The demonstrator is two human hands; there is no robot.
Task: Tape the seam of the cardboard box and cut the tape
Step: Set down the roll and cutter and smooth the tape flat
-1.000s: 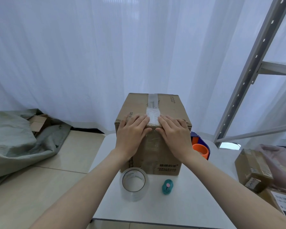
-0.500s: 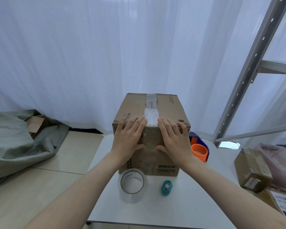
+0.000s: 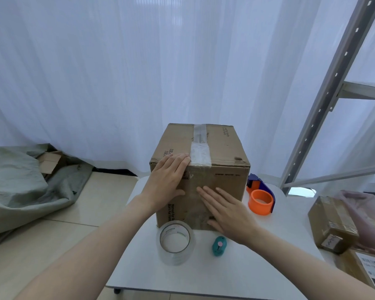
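A brown cardboard box [image 3: 223, 146] stands on a small white table [image 3: 236, 276]. Clear tape [image 3: 200, 150] runs along its top seam and over the near edge. My left hand [image 3: 168, 180] lies flat over the box's near top edge, just left of the tape, fingers apart. My right hand [image 3: 226, 213] presses flat against the box's front face, lower down, fingers spread. A roll of clear tape [image 3: 175, 241] lies on the table in front of the box. A small teal cutter [image 3: 218, 246] lies beside the roll, to its right.
An orange tape roll in a blue dispenser [image 3: 260, 198] sits right of the box. Smaller cardboard boxes [image 3: 331, 224] and a pink bag [image 3: 368, 219] lie at the far right. A grey metal rack [image 3: 325, 100] rises at right. Grey cloth [image 3: 20, 187] covers the floor at left.
My right hand slid from the box's top edge down onto its front face. My left hand stayed at the top edge.
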